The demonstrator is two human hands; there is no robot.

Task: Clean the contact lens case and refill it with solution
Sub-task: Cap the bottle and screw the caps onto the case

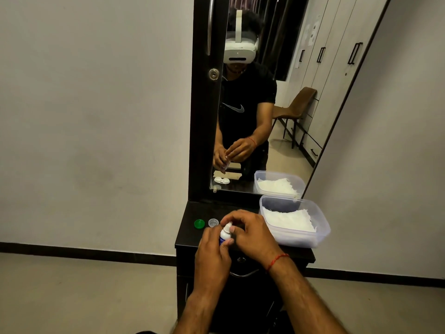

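While my left hand [212,251] wraps the body of the solution bottle [225,234], low in the middle of the frame, my right hand [250,232] curls over its top with the fingertips pinching round the nozzle. Both hands are therefore closed on the same small thing. The bottle stands nearly upright, its long axis running from my left palm up into the right hand's fingers. Just left of the hands, a green cap [199,223] and a clear cap [213,222] lie side by side on the dark worktop [190,237]. The lens case [221,180] shows only as a white reflection in the mirror [284,141] above. I judge the case itself lies hidden beneath my hands, so the nozzle must tip forward and down. A plastic tub [321,229] of white tissues [289,219] sits at right.
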